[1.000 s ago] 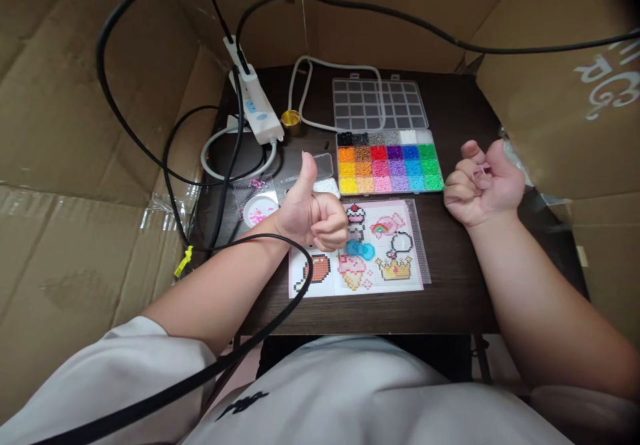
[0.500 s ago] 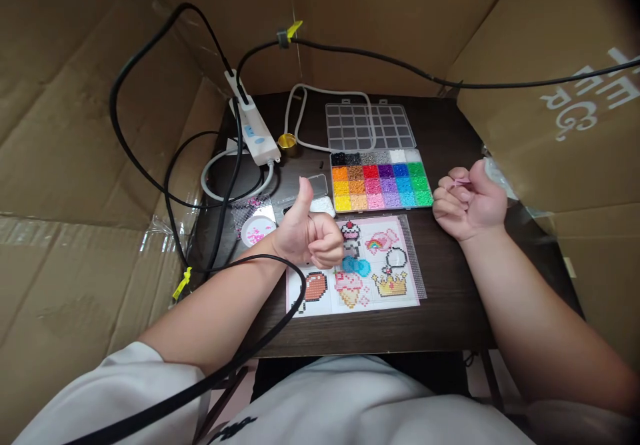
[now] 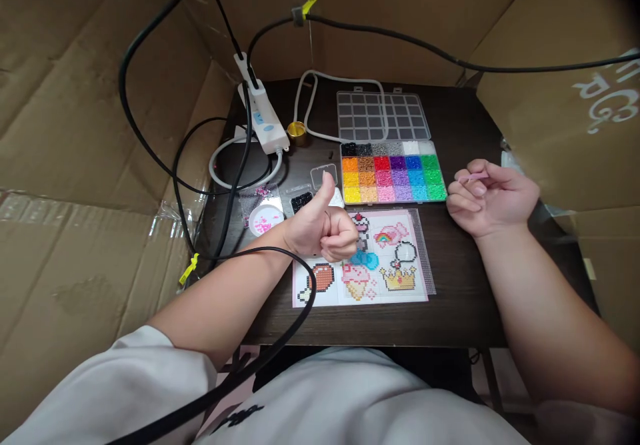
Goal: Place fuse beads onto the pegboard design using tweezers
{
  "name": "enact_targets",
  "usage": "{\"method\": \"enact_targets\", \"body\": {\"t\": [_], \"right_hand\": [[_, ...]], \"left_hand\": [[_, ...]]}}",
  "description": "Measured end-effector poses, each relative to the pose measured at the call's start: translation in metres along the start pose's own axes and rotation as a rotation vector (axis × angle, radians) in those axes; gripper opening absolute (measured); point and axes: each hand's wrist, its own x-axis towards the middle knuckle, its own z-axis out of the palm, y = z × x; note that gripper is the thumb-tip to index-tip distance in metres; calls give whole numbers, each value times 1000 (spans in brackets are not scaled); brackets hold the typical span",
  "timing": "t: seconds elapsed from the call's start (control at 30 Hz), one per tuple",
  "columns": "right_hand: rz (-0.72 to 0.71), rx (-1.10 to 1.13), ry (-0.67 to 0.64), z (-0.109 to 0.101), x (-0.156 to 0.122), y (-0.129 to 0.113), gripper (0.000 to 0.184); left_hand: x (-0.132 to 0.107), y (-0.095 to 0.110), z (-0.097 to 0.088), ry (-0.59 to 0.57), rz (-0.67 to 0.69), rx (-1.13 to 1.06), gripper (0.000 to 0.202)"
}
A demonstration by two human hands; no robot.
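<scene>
My left hand (image 3: 323,228) is held above the pattern sheet (image 3: 385,298) with its thumb raised and the other fingers curled in; nothing shows in it. Part of the sheet, with its pixel pictures of a crown, ice cream and candy, is hidden behind that hand. To the right of the bead box, my right hand (image 3: 487,198) is turned palm up with bent fingers. Slim pink tweezers (image 3: 473,177) lie between its thumb and fingers. The bead box (image 3: 393,171) is open, its compartments filled with small beads sorted by colour.
Left of the sheet sits a white dish (image 3: 266,220) of pink beads, beside small black beads (image 3: 301,201). A power strip (image 3: 265,121), a gold round container (image 3: 297,133) and looping black cables (image 3: 125,71) are farther back. Cardboard walls (image 3: 390,45) surround the dark table.
The whole view has shifted, so the table things appear farther right and slightly higher. My right hand's thumb and fingers have loosened a little around the tweezers. My left hand keeps its thumb-up pose.
</scene>
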Motion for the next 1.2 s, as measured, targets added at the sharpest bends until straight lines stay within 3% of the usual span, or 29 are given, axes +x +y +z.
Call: {"method": "enact_targets", "body": {"t": [0.27,0.47,0.7,0.93,1.2], "right_hand": [[-40,23,58,4,2,-2,14],[-64,-29,158,10,2,-2,4],[-59,2,93,12,0,2,14],[-59,-27,111,15,0,8,11],[-161,-91,160,17,-1,11,11]], "left_hand": [[1,0,-1,-15,-21,-5,88],[2,0,-1,6,-49,-33,88],[2,1,1,41,-63,-33,89],[2,1,3,26,-23,-51,88],[1,-1,3,24,7,-32,84]]}}
